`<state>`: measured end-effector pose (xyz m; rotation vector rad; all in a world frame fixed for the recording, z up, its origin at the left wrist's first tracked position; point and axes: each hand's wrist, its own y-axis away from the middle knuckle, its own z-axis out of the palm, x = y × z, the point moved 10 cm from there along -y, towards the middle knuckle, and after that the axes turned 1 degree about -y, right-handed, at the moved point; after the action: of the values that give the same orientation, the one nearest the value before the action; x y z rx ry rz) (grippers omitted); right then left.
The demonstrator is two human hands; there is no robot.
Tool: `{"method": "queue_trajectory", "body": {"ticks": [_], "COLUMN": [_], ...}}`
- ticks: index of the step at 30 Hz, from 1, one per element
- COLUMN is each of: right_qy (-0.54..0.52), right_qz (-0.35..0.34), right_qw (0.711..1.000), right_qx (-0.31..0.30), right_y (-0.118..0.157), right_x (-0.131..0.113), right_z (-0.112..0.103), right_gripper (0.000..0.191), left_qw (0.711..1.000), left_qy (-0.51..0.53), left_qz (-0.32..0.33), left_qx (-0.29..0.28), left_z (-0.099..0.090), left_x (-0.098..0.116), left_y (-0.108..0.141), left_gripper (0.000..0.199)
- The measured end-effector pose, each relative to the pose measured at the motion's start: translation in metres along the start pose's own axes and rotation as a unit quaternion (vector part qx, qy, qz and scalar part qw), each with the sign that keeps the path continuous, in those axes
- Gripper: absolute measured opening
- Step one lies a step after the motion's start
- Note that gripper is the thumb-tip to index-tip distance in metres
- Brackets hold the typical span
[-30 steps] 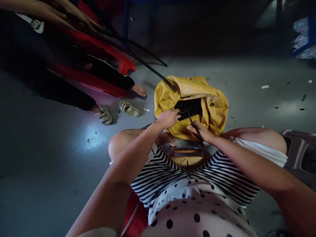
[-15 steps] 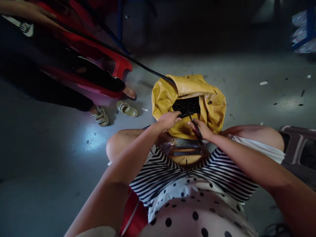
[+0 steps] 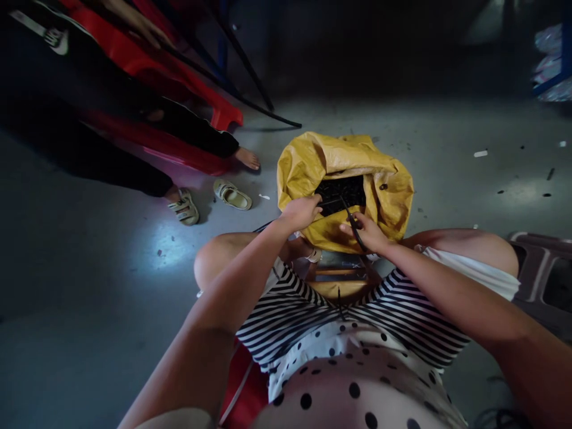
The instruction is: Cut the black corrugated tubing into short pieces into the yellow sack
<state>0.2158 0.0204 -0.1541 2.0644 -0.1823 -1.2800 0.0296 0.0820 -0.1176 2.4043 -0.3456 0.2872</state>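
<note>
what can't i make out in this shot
Head view:
- Bottom of the yellow sack: under black pieces
- Their count: too small, dark
- Handles of the scissors: partly behind the right hand
- Palm of the left hand: turned away
- Co-worker: cut by frame edge

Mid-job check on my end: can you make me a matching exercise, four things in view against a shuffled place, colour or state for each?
1. Scissors
2. Yellow sack
3. Loose sandal
4. Seat at upper left

A. On the floor, no foot in it
B. In the right hand
C. Red
D. Open, black pieces inside

Pairs: 1-B, 2-D, 3-A, 4-C
</note>
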Motion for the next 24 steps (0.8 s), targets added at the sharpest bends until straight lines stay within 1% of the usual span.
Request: {"method": "queue_trajectory", "body": {"ticks": [3, 6, 10, 14, 17, 24], "right_qy": [0.002, 0.02, 0.024, 0.025, 0.018, 0.005], "right_qz": [0.012, 0.018, 0.018, 0.016, 0.014, 0.036], "right_qw": [0.999, 0.997, 0.998, 0.999, 0.999, 0.998], "right_qx": [-0.046, -0.067, -0.06, -0.043, -0.043, -0.056], "right_y": [0.001, 0.0, -0.002, -0.003, -0.001, -0.001], "right_x": [0.003, 0.004, 0.002, -0.001, -0.004, 0.001], "right_z": [0.009, 0.013, 0.014, 0.014, 0.014, 0.014], "right_gripper": [0.061, 0.059, 0.058, 0.061, 0.061, 0.062], "left_qw": [1.0, 1.0, 0.999, 0.999, 0.999, 0.999], "left_qy": [-0.002, 0.003, 0.019, 0.023, 0.027, 0.02], "left_qz": [-0.003, 0.009, 0.033, 0.037, 0.036, 0.022], "left_qx": [0.005, 0.002, -0.008, -0.026, -0.023, -0.011], "left_z": [-0.002, -0.001, 0.007, 0.015, 0.014, 0.009], "left_x": [0.0, 0.005, 0.014, 0.015, 0.015, 0.014], "left_y": [-0.001, -0.002, -0.003, -0.005, -0.005, -0.004], "left_gripper": [0.033, 0.034, 0.035, 0.035, 0.035, 0.033]}}
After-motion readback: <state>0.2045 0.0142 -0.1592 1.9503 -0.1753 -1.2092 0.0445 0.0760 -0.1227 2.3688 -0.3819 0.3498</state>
